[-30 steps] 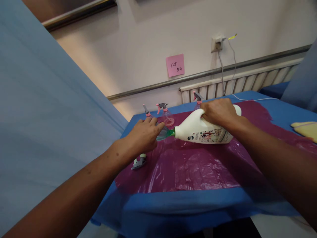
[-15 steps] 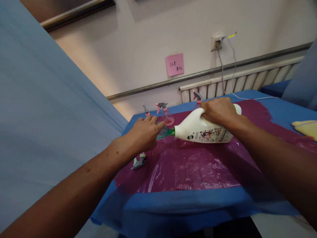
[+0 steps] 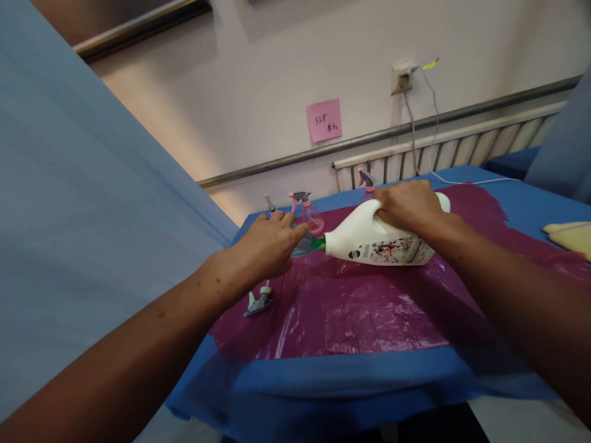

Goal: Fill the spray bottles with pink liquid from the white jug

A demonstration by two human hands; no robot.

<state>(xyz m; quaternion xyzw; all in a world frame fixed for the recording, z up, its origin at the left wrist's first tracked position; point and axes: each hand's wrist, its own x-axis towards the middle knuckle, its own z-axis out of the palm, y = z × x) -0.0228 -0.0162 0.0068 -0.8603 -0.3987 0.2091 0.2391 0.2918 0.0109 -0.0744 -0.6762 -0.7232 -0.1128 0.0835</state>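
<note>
My right hand [image 3: 409,206] grips the handle of a white detergent jug [image 3: 376,241] tipped on its side, its green neck [image 3: 317,246] pointing left. My left hand [image 3: 270,245] is closed around a clear container [image 3: 302,246] held at that green neck; most of the container is hidden by my fingers. Both hover over a purple plastic sheet [image 3: 369,307] on a blue-covered table [image 3: 323,381].
A loose grey spray head [image 3: 259,302] lies on the sheet's left edge. Three small clear spray bottles with pink-grey triggers [image 3: 308,212] stand at the back. A yellow cloth [image 3: 570,237] lies far right. Blue fabric [image 3: 83,203] hangs at left; a radiator [image 3: 443,154] lines the wall.
Hardly anything has moved; both hands keep their grip and the jug stays tipped. The view has shifted slightly.
</note>
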